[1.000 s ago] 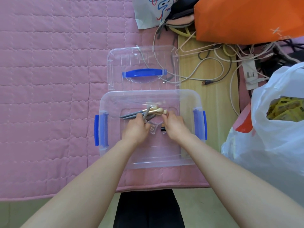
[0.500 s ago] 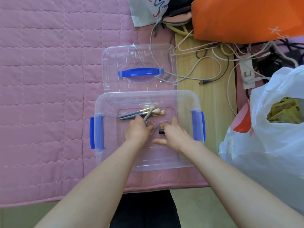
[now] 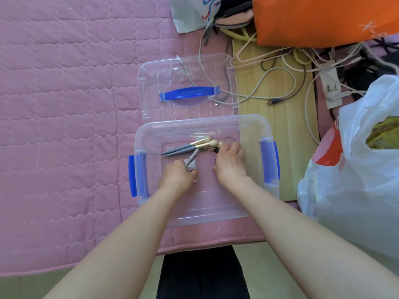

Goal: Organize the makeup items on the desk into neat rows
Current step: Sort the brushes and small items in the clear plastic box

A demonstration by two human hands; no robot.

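Clear plastic forms the storage box point(image 3: 149, 134) that I see from the head camera, with blue latches at its left and right ends, sitting on a pink quilted mat point(image 3: 64, 104) near the mat's front edge. Both of my bare forearms reach into the box from the bottom of the view. My left hand point(image 3: 177, 178) is curled around the lower end of a grey-handled makeup brush point(image 3: 192, 158) that tilts up and to the right, and a small clear case point(image 3: 191, 167) lies just beside its fingertips on the box floor. My right hand point(image 3: 230, 162) is curled with its fingertips at the pale heads of two more makeup brushes point(image 3: 190, 146), which lie side by side across the middle of the box, handles pointing left; it pinches a small black item point(image 3: 216, 150) whose kind I cannot tell. Beyond the box's far edge lies its clear lid point(image 3: 151, 83) with a blue handle, flat on the mat. To the right of the lid is a wooden board point(image 3: 280, 130) covered with tangled cables point(image 3: 278, 83). An orange bag point(image 3: 313, 18) fills the top right corner, and a white plastic bag point(image 3: 356, 169) bulges at the right edge.
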